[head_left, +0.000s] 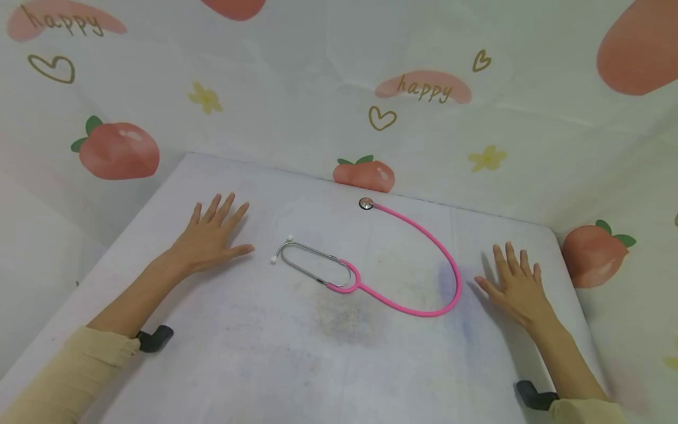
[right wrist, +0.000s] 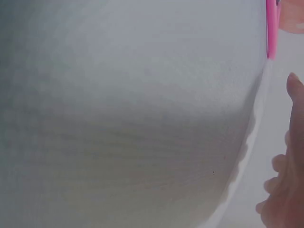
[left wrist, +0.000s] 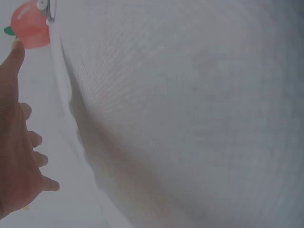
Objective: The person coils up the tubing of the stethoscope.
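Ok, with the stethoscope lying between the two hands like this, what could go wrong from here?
The pink tubing bows out toward the right hand, so an inward sweep might snag it and drag the stethoscope askew. The chest piece lies near the table's back edge; a push away could bump it into the backdrop. Lifting by the ear tubes alone might leave the chest piece swinging.

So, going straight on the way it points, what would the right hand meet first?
Probably the printed backdrop behind the table; the pink stethoscope lies left of that line, though depth is unclear.
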Motion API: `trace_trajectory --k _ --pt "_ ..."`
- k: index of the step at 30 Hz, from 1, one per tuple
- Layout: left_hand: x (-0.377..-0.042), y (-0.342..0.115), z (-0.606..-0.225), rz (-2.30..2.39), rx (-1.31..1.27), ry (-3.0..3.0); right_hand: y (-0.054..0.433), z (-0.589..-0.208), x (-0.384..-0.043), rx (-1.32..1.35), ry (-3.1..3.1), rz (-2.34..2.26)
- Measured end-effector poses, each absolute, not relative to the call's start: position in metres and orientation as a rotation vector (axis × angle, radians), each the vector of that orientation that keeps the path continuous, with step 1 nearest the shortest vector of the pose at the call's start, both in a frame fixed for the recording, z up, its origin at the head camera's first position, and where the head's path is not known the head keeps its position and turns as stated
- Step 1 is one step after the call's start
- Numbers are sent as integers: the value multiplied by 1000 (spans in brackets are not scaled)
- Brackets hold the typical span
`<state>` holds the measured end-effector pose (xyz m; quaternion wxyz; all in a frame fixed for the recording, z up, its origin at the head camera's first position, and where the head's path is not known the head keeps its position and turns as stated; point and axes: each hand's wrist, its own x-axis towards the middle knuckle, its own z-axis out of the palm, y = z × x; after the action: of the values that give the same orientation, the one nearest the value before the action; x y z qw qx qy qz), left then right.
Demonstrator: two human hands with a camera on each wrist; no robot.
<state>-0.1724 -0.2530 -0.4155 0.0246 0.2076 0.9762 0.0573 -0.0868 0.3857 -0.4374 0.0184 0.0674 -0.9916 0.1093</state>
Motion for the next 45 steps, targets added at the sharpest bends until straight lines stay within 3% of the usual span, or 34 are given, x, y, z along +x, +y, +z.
trace_trajectory --k 15,45 --pt "-170 -247 -414 210 713 3021 389 -437 -83 236 -3066 352" --pt "-174 -195 -430 364 1134 2807 349 -439 -78 647 -2835 393"
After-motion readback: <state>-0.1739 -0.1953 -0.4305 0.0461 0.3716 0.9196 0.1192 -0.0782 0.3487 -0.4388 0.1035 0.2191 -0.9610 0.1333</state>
